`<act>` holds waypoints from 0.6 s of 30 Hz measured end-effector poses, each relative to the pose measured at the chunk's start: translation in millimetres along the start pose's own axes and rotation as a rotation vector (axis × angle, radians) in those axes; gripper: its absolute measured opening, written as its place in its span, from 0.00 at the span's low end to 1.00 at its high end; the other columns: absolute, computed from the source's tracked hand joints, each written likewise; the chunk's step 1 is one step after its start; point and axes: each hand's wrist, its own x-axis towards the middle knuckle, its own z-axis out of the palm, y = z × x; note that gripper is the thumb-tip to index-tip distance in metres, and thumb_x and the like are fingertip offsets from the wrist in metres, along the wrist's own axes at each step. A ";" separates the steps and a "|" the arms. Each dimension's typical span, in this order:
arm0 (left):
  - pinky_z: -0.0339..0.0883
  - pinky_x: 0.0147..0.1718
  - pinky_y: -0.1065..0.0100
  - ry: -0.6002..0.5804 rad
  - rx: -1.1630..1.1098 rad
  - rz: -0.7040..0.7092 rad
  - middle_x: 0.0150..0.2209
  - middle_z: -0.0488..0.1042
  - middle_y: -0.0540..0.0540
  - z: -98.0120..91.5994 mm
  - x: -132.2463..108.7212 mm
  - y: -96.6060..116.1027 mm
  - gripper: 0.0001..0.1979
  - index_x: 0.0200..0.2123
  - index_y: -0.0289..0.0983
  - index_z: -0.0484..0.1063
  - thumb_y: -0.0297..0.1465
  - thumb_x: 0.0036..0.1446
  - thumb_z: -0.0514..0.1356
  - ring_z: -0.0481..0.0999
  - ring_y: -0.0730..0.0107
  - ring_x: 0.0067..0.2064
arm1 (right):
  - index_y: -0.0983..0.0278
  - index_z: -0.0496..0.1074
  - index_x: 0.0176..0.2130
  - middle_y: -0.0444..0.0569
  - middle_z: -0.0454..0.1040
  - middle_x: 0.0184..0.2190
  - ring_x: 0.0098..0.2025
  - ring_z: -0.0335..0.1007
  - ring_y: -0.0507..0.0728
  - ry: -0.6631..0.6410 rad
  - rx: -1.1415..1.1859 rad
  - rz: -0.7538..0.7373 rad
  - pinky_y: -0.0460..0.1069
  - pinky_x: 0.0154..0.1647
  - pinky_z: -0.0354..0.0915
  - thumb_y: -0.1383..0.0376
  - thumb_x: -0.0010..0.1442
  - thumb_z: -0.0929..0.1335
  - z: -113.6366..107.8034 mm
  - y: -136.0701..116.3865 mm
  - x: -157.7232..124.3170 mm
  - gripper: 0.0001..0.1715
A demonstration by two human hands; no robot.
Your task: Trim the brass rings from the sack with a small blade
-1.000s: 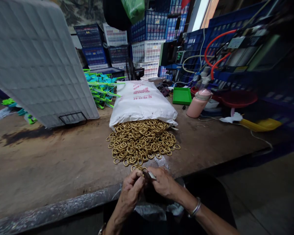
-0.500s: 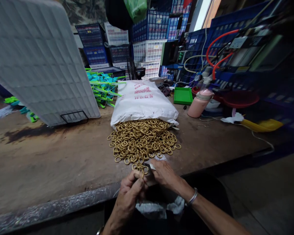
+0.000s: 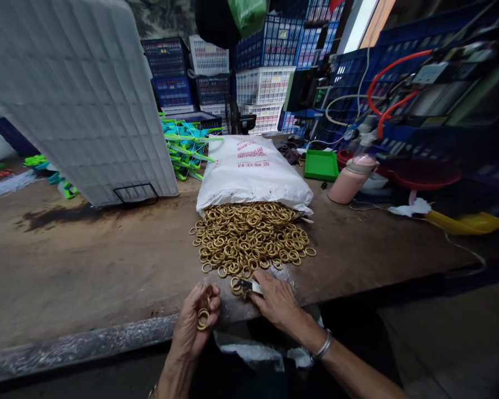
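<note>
My left hand (image 3: pixel 188 321) is closed on a few gold rings (image 3: pixel 203 320), held just above the table's front edge. To its right, my right hand (image 3: pixel 276 299) grips a small dark-tipped tool (image 3: pixel 244 284) with a pale handle; its exact kind I cannot make out. The tool's tip lies at a few loose rings (image 3: pixel 235 286) near the edge. Just beyond both hands spreads a heap of gold rings (image 3: pixel 249 238), spilling from the open mouth of a white sack (image 3: pixel 253 177) with red print.
A grey ribbed panel (image 3: pixel 87 105) stands at the left, beside green and turquoise plastic parts (image 3: pixel 187 147). On the right are a green tray (image 3: pixel 321 164), a pink bottle (image 3: pixel 351 180), a yellow scoop (image 3: pixel 466 223) and a red dish (image 3: pixel 424 174). Stacked crates (image 3: pixel 260 86) fill the back.
My left hand has moved left, away from my right hand, and turned so the rings in it show. My right hand stays by the loose rings with the tool. The view has shifted slightly.
</note>
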 end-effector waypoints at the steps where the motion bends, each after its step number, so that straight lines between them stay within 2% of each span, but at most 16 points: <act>1: 0.49 0.10 0.84 -0.006 -0.014 -0.019 0.27 0.68 0.49 -0.2 1.1 -1.7 0.09 0.28 0.34 0.64 0.30 0.45 0.63 0.62 0.82 0.20 | 0.61 0.60 0.39 0.48 0.70 0.38 0.34 0.65 0.55 -0.007 -0.010 0.007 0.47 0.30 0.50 0.65 0.54 0.63 -0.8 0.5 0.2 0.10; 6: 0.49 0.11 0.85 -0.046 -0.041 -0.057 0.26 0.67 0.50 -0.4 4.5 -5.9 0.11 0.33 0.35 0.66 0.28 0.45 0.63 0.63 0.82 0.21 | 0.62 0.60 0.35 0.47 0.71 0.33 0.32 0.65 0.54 -0.018 0.023 -0.010 0.47 0.28 0.49 0.64 0.53 0.63 -4.2 2.8 3.2 0.07; 11: 0.50 0.12 0.84 -0.044 0.029 -0.047 0.28 0.69 0.47 6.4 5.5 -13.2 0.10 0.26 0.32 0.66 0.31 0.45 0.64 0.65 0.80 0.24 | 0.62 0.60 0.33 0.45 0.69 0.28 0.27 0.62 0.52 0.003 0.074 0.032 0.46 0.26 0.47 0.64 0.54 0.62 -2.6 6.4 5.5 0.05; 14: 0.49 0.12 0.83 -0.058 0.144 -0.040 0.27 0.69 0.48 15.4 4.3 -21.9 0.11 0.25 0.32 0.66 0.33 0.43 0.65 0.64 0.81 0.23 | 0.62 0.59 0.30 0.42 0.65 0.23 0.24 0.58 0.50 0.007 0.197 0.049 0.45 0.25 0.47 0.64 0.55 0.61 -1.8 10.4 6.2 0.04; 18: 0.49 0.12 0.82 -0.041 0.300 -0.039 0.23 0.68 0.51 24.3 3.8 -35.2 0.14 0.28 0.34 0.66 0.37 0.43 0.65 0.61 0.83 0.18 | 0.62 0.56 0.26 0.39 0.59 0.21 0.24 0.54 0.49 0.049 0.465 0.063 0.44 0.25 0.49 0.62 0.57 0.59 -7.4 8.4 5.9 0.09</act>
